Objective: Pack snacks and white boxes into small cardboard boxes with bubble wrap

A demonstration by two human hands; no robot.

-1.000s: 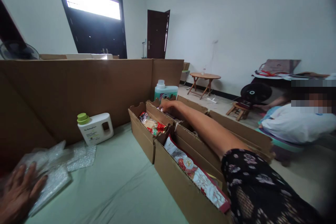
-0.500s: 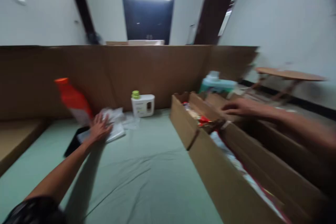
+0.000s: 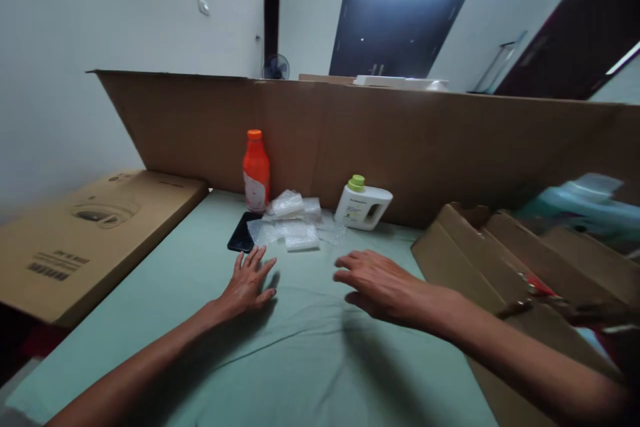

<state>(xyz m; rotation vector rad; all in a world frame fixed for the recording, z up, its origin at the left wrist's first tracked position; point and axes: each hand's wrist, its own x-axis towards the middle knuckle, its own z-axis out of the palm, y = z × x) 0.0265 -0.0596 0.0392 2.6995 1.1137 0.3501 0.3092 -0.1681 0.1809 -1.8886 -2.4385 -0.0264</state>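
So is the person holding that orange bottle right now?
No, the orange bottle stands alone by the cardboard wall, while the left hand and right hand are both empty.

two bare forearms come in from the lower edge, without sleeves over any part that shows. the left hand (image 3: pixel 249 283) has slim fingers, and no ring, watch or band shows on it or its wrist. the right hand (image 3: pixel 379 282) is likewise bare, with no glove or jewellery in sight. nails look short and plain. no clothing shows anywhere on either arm in this view.
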